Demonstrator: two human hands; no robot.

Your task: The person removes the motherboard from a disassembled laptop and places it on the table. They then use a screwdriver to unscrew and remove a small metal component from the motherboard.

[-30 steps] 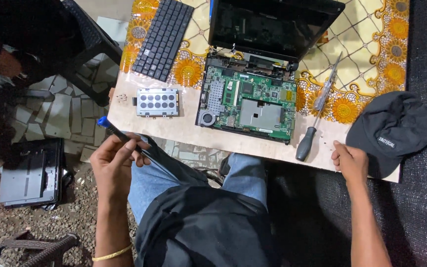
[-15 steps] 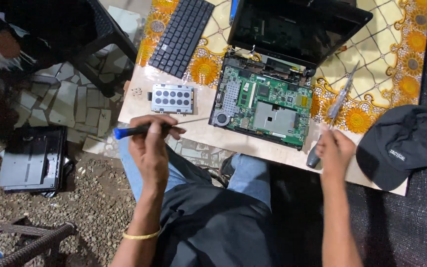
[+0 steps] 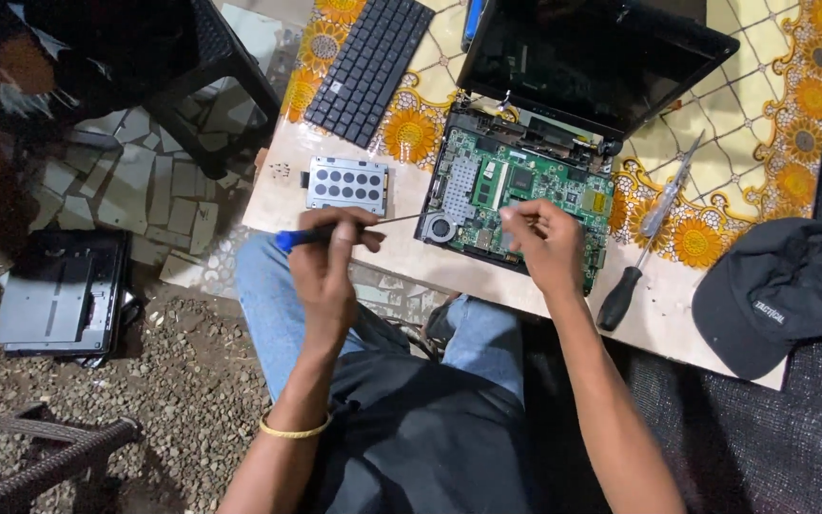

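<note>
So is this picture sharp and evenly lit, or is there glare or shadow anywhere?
Head view: the circuit board and tabletop are bright and fairly sharp; the laptop screen is dark, with no glare; the top left corner and the gravel are dim; the left hand looks slightly soft.

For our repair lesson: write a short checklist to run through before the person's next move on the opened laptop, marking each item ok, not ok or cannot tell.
1. Blue-handled screwdriver held in left hand: ok.
2. Its tip seated on a screw: cannot tell.
3. Right hand resting on circuit board: ok.
4. Keyboard off the board: ok.
5. Black-handled screwdriver within reach on the table: ok.
6. Loose screws gathered: cannot tell.
</note>
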